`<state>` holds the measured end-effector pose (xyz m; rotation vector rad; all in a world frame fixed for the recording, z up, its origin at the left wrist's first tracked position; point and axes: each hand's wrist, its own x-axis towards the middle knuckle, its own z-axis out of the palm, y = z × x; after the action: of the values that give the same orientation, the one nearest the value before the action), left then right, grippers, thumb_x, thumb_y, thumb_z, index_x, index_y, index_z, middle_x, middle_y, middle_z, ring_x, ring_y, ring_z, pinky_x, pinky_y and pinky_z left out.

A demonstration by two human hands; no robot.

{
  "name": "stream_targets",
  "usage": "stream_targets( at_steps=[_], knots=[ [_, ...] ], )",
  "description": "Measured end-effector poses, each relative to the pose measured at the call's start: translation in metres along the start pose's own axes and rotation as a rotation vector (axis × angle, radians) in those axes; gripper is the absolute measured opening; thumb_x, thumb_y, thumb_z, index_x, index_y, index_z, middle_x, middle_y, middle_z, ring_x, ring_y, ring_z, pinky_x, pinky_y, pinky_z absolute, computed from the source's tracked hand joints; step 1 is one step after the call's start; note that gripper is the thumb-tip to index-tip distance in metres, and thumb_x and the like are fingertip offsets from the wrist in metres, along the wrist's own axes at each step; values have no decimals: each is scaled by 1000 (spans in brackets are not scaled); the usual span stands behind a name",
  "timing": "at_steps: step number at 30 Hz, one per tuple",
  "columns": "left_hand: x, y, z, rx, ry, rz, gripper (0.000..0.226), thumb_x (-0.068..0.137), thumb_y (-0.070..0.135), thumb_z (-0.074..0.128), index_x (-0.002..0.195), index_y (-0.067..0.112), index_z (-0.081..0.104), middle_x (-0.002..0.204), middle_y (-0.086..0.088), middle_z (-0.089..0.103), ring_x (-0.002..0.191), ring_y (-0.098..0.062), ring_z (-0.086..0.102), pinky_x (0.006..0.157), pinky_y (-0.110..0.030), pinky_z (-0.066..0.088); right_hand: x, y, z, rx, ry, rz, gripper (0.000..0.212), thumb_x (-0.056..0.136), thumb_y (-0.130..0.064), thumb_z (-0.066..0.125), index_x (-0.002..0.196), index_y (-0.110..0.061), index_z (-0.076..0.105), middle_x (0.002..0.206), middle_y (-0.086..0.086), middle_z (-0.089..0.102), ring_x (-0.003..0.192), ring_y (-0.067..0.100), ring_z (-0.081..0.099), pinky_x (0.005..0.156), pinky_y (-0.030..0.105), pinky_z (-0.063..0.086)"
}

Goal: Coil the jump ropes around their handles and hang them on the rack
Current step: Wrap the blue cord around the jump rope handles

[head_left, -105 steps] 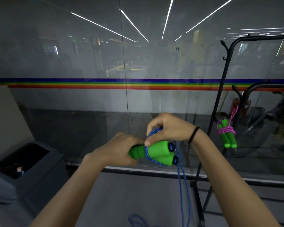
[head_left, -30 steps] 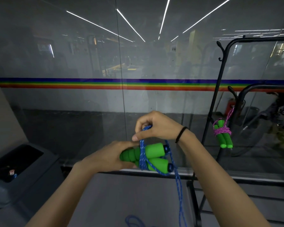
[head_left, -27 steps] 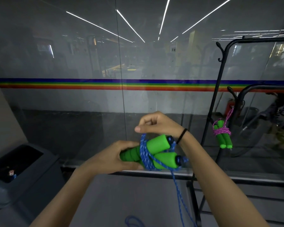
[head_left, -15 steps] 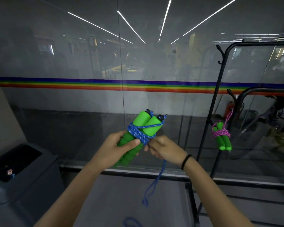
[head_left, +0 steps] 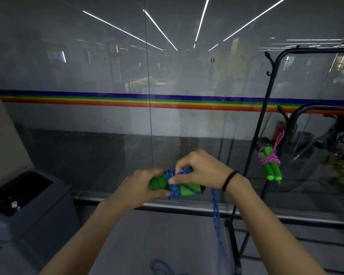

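Note:
My left hand (head_left: 141, 188) grips the two green foam handles (head_left: 185, 190) of a jump rope, held level at chest height. Several turns of blue rope (head_left: 173, 187) lie around the handles. My right hand (head_left: 199, 170) sits on top of them, pinching the rope against the wrap. The loose blue rope (head_left: 215, 213) hangs from the handles' right end down to the floor, where it loops. A second jump rope with green handles and a pink cord wrap (head_left: 270, 165) hangs from a hook on the black rack (head_left: 266, 116) to my right.
A glass wall with a rainbow stripe (head_left: 127, 100) stands right in front of me. A dark grey bin (head_left: 24, 197) sits at the lower left. The rack's base bars (head_left: 234, 241) reach across the floor beside the hanging rope.
Half a second ago the handles pointed up and my right hand was below them. Now the handles lie level and lower, and my right hand has come over the top with the rope.

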<state>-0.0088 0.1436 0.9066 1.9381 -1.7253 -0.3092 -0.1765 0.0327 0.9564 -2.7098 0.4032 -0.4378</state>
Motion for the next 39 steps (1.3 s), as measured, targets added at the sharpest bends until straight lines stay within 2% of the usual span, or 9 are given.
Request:
stream_targets(
  at_steps=[6,10,12,14,19,24,28,33,39],
  knots=[
    [-8,16,-4,-281,-206,198,47,71,36,78,115,30,63,103,6,72,96,-13,68,85,-36,54,12,8,-3,490,-37,-28,20,78,-28,71,65,-12,69,55,10,63,47,26,50,52,28,41],
    [-9,20,-4,-508,-181,177,36,70,19,81,103,20,67,97,-9,73,88,-23,70,78,-40,57,5,21,4,850,10,94,21,88,-9,56,68,-14,59,41,-12,52,36,-2,43,41,10,35],
    [-8,20,-3,-610,-113,153,37,68,12,81,102,19,67,98,-4,74,87,-12,68,78,-30,57,-3,26,16,1074,72,195,4,83,-17,63,79,-18,63,45,-12,61,43,-2,57,46,12,46],
    [-5,21,-1,-727,-34,130,40,67,6,80,104,15,66,96,1,74,84,-10,68,73,-24,56,-8,31,32,1215,222,319,25,57,-43,82,55,-22,68,41,-9,60,39,0,56,42,14,46],
    [8,23,-1,-1019,246,0,51,66,8,69,114,1,54,81,-6,74,62,-26,70,57,-32,58,2,32,58,1107,266,335,45,100,-22,31,62,-14,54,38,-9,29,33,3,22,35,14,20],
    [16,10,-1,-1042,507,-102,45,76,6,69,118,8,53,76,-3,75,60,-23,70,55,-31,57,-4,21,78,875,210,211,29,100,-21,33,80,-16,54,40,-12,35,37,0,29,42,11,27],
    [16,-5,0,-761,578,-157,61,56,35,85,111,30,58,75,0,75,63,-17,70,64,-36,59,-7,10,79,497,154,129,25,97,-23,41,76,-26,54,47,-19,50,48,0,45,55,12,33],
    [7,-10,1,-244,553,-127,63,58,57,71,116,49,48,93,7,71,86,-18,68,78,-41,56,-13,1,62,250,80,53,35,93,-32,49,77,-3,59,63,-4,60,58,8,51,60,24,37],
    [-2,-3,4,164,275,29,66,73,48,69,128,55,33,100,10,70,97,-21,66,76,-34,50,-16,2,25,60,80,-12,26,85,-42,59,68,-22,61,52,-8,44,50,4,44,53,25,33]
  ],
)
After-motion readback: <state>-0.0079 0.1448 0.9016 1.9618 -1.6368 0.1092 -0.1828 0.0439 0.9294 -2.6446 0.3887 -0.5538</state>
